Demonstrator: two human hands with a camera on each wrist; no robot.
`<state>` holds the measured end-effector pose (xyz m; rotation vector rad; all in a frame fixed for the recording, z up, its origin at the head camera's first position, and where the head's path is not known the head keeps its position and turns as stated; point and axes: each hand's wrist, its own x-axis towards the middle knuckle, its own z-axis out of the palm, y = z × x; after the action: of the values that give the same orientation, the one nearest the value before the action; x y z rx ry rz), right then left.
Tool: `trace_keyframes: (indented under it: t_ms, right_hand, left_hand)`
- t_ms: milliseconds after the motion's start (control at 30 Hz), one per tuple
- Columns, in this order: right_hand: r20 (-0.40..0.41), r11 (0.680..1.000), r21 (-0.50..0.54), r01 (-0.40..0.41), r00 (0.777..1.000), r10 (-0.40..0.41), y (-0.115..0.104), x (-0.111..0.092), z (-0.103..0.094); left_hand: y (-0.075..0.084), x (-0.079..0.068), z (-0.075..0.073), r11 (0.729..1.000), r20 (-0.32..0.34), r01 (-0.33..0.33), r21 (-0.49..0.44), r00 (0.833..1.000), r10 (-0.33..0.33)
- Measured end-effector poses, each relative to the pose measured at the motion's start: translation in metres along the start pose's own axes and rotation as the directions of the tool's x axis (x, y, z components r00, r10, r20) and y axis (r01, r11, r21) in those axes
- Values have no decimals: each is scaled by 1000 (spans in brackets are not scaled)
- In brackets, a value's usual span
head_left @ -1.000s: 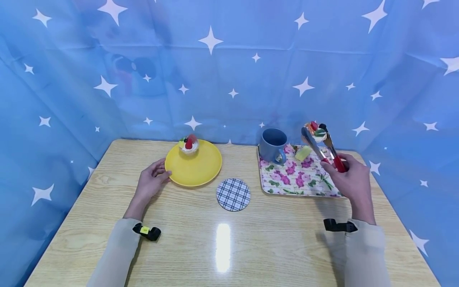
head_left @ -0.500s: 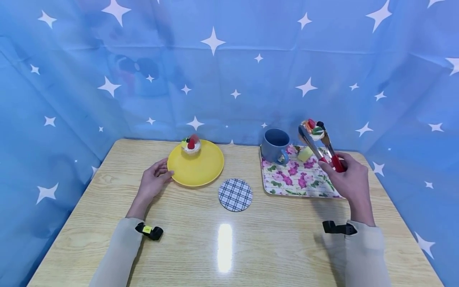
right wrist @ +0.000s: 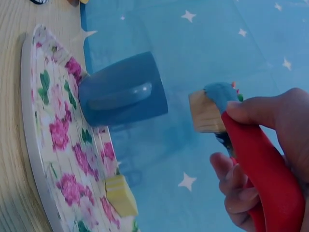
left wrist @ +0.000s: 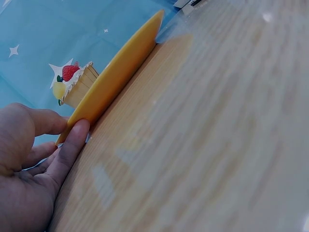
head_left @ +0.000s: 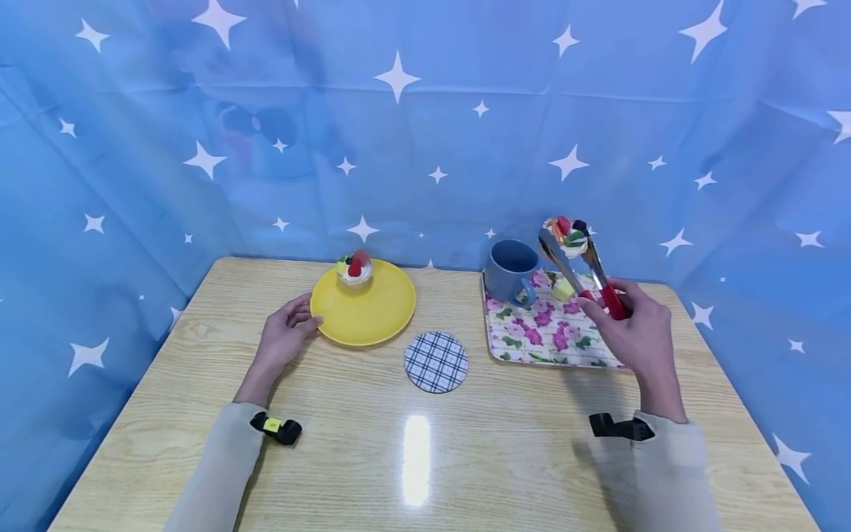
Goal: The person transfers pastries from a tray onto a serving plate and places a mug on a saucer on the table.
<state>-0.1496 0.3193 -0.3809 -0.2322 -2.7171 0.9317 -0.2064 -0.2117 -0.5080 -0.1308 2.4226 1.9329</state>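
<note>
My left hand (head_left: 284,336) pinches the near left rim of a yellow plate (head_left: 366,318). A cupcake (left wrist: 79,89) topped with a raspberry and white cream stands near the plate's far rim. On the other side, my right hand (head_left: 640,325) grips red-handled tongs (right wrist: 260,164). Between the tongs' tips is a second cupcake (head_left: 573,244) with fruit and cream on top, held in the air above the back of a floral tray (head_left: 541,353). In the right wrist view its pale base (right wrist: 205,116) shows, while its topping is mostly hidden behind a tong tip.
A blue mug (head_left: 508,273) stands at the tray's back left corner. Behind the tongs, a small yellow block-shaped piece (right wrist: 120,195) sits on the tray. A checked round coaster (head_left: 436,362) lies between plate and tray. A blue star-patterned curtain (head_left: 425,133) hangs behind the table.
My right hand has shifted left, carrying the tongs and cupcake toward the mug and slightly higher in view. The left hand keeps its hold on the plate. The head view has turned slightly.
</note>
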Motion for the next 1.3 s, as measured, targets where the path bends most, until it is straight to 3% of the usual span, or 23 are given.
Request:
trace_keyframes:
  t_ms: [567, 1300]
  right_hand:
    - [-5, 988, 11, 153, 988, -153, -22, -1, 12]
    - [71, 967, 18, 254, 964, -255, -44, -2, 32]
  left_hand:
    - [0, 0, -2, 1000, 10, 6, -10, 1000, -6]
    - [1, 1, -2, 1000, 12, 17, -12, 1000, -17]
